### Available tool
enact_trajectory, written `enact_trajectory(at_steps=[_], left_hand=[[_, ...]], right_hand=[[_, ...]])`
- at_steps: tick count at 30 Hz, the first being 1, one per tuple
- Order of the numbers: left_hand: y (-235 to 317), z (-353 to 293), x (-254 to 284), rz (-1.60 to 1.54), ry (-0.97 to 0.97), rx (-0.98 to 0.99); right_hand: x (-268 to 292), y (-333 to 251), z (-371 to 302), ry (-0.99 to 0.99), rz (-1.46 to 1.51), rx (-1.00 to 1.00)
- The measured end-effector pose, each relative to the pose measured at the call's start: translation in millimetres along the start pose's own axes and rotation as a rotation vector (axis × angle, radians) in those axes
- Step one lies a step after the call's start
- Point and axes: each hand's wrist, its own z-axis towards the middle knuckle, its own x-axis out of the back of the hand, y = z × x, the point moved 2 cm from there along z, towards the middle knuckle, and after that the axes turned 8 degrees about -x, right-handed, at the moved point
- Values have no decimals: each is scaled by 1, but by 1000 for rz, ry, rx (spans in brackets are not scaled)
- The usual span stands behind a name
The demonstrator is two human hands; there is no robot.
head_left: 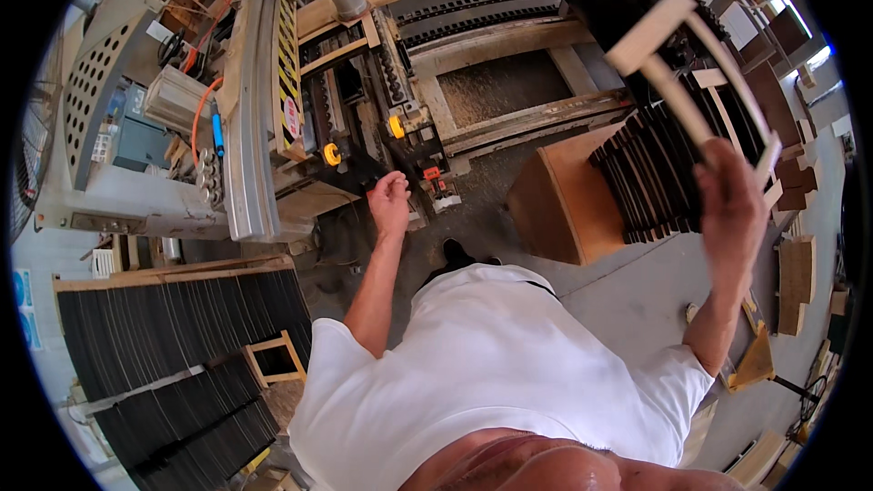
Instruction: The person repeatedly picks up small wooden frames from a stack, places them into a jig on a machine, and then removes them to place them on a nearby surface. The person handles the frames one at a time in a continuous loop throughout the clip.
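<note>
My right hand point(732, 205), smeared by motion, is closed on one bar of a pale wooden frame point(677, 95). It holds the frame raised at the right, over a stack of dark, thin-edged panels point(650, 173). My left hand point(389, 195) is at the front of a machine, its fingers curled together. Whether anything small is between them is hidden. Close by are two yellow knobs point(396, 126) and a red-and-black fitting point(432, 175) on the machine.
A brown wooden box or stand point(564, 205) is by the dark stack. At left, the machine has a long metal beam point(250, 127) and a black-and-yellow striped strip point(289, 73). Rows of dark slats point(182, 327) stand lower left, with a small wooden frame point(275, 359) beside them.
</note>
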Motion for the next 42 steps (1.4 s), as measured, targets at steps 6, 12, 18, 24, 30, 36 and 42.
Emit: enact_trajectory(at_steps=[6,12,18,24,30,36,42], left_hand=[[5,1,-7,-40,-127,-32],[-7,-22,17,0,-135,133],[-36,-27,49,29,-80,283],[-50,-23,64,56,24,405],[-59,-29,64,122,100,423],[-33,-38,12,147,285,558],[-41,-54,-8,129,373,661]], right_hand=[[-100,-86,2,-375,100,266],[-265,-43,55,-483,-38,156],[-385,-27,148,-284,-6,189],[-488,-51,270,-275,26,123],[-581,-80,374,-273,119,163],[-667,-108,443,-385,126,185],[-737,-142,486,-338,200,165]])
